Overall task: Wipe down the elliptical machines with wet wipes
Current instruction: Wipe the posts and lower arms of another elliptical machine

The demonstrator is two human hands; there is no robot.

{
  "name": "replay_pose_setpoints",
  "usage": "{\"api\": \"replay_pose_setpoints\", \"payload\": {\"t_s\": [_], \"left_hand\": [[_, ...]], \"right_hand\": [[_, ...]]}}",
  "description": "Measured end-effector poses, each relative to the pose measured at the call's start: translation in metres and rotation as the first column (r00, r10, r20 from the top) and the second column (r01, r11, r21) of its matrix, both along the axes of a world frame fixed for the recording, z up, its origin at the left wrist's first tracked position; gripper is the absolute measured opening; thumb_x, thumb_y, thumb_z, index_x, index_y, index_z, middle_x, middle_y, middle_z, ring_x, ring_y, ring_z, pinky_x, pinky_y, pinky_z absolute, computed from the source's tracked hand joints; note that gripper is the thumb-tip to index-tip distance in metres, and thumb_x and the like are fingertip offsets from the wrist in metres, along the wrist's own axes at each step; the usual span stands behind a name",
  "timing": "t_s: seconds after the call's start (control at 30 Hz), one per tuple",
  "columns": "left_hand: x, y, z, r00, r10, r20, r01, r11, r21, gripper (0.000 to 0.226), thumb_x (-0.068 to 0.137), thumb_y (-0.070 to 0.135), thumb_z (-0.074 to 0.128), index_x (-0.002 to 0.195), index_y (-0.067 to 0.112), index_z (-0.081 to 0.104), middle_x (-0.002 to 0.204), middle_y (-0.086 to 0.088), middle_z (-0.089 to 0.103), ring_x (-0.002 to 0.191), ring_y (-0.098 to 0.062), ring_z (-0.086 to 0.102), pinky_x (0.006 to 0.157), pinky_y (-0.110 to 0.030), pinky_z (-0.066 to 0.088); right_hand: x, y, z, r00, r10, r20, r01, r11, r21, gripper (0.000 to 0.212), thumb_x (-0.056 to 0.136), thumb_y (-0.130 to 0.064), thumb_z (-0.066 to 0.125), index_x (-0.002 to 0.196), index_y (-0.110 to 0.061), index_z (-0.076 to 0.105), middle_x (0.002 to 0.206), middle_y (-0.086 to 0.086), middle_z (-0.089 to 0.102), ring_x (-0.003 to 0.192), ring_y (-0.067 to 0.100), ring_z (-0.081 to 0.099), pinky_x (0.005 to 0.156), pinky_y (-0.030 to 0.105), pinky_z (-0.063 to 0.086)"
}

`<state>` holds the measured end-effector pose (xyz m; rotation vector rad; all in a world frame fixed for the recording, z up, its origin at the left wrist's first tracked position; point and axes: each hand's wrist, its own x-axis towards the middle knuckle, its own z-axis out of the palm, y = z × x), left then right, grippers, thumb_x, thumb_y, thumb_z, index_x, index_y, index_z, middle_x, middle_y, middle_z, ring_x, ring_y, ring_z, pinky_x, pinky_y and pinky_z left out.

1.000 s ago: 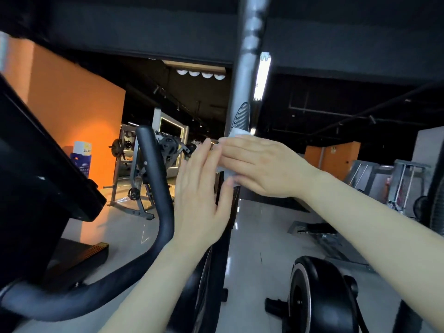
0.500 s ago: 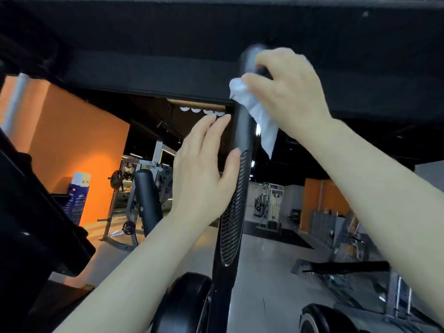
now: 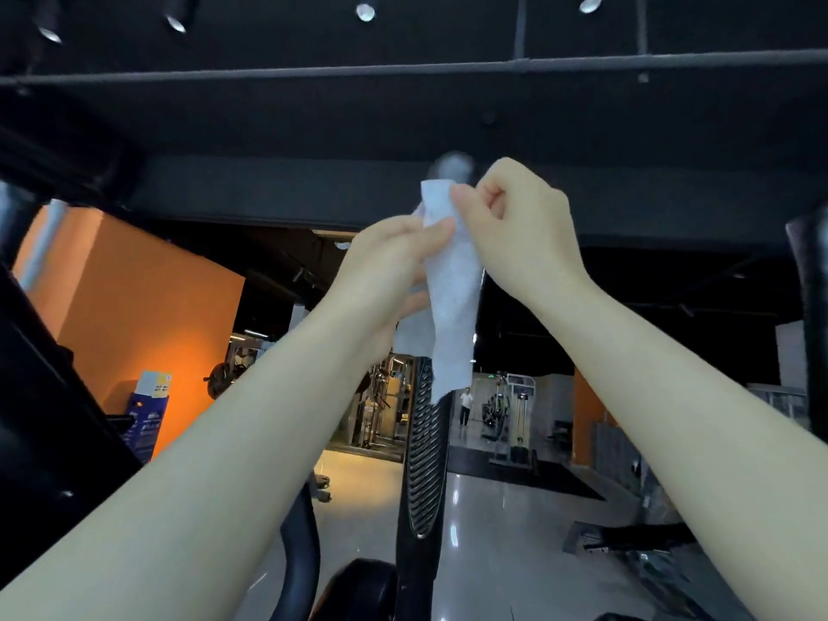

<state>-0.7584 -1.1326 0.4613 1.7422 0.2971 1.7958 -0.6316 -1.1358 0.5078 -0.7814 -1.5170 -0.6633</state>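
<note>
Left hand and right hand pinching wet wipe, fingers curled

You won't find any text here that you can actually read. At the lower left of the frame, against the orange wall, a blue standing sign carries a pale top panel with dark marks and some lighter lines lower down, but they are too small and blurred for you to make out a single letter or number. A small green light near the middle right of the frame may be a sign; its wording cannot be told.
</note>
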Motion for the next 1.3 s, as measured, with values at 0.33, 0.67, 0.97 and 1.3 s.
{"api": "replay_pose_setpoints", "payload": {"t_s": [0.33, 0.67, 0.97, 1.3], "left_hand": [[0.007, 0.013, 0.064, 0.900, 0.434, -0.047, -0.413, 0.881, 0.230, 0.022, 0.091, 0.017, 0.063, 0.072, 0.026, 0.068, 0.082, 0.011, 0.066, 0.091, -0.016, 0.065, 0.076, -0.036, 0.054], [-0.024, 0.079, 0.036, 0.804, 0.593, -0.034, -0.591, 0.805, 0.057, 0.015, 0.093, 0.023, 0.062, 0.080, 0.031, 0.065, 0.084, 0.015, 0.063, 0.092, -0.013, 0.063, 0.092, -0.037, 0.053], [-0.033, 0.089, 0.007, 0.524, 0.846, 0.102, -0.802, 0.449, 0.394, 0.038, 0.100, 0.023, 0.050, 0.138, 0.023, 0.052, 0.137, 0.004, 0.052, 0.127, -0.015, 0.044, 0.097, -0.025, 0.032], [0.017, 0.089, -0.008, 0.769, 0.635, 0.072, -0.613, 0.702, 0.361, 0.050, 0.105, 0.038, 0.034, 0.152, 0.022, 0.030, 0.154, 0.009, 0.032, 0.141, -0.001, 0.026, 0.110, -0.015, 0.017]], "right_hand": [[0.018, 0.007, -0.020, 0.928, 0.347, -0.135, -0.342, 0.938, 0.059, 0.013, 0.100, -0.024, 0.050, 0.113, -0.023, 0.053, 0.117, -0.010, 0.055, 0.104, 0.002, 0.055, 0.093, 0.024, 0.047], [0.005, 0.091, -0.030, 0.836, -0.344, 0.428, 0.283, 0.938, 0.200, 0.063, 0.095, -0.047, 0.031, 0.144, -0.010, 0.046, 0.159, 0.009, 0.028, 0.149, 0.022, 0.016, 0.118, 0.039, 0.023], [-0.009, 0.083, 0.047, 0.869, -0.349, 0.350, 0.291, 0.934, 0.209, 0.050, 0.102, -0.022, 0.036, 0.151, -0.014, 0.031, 0.164, 0.001, 0.006, 0.151, 0.020, -0.008, 0.120, 0.031, 0.005], [-0.009, 0.084, 0.019, 0.884, -0.304, 0.355, 0.286, 0.953, 0.104, 0.059, 0.104, -0.021, 0.033, 0.157, -0.014, 0.008, 0.162, 0.001, -0.021, 0.147, 0.026, -0.024, 0.110, 0.019, 0.008]]}}
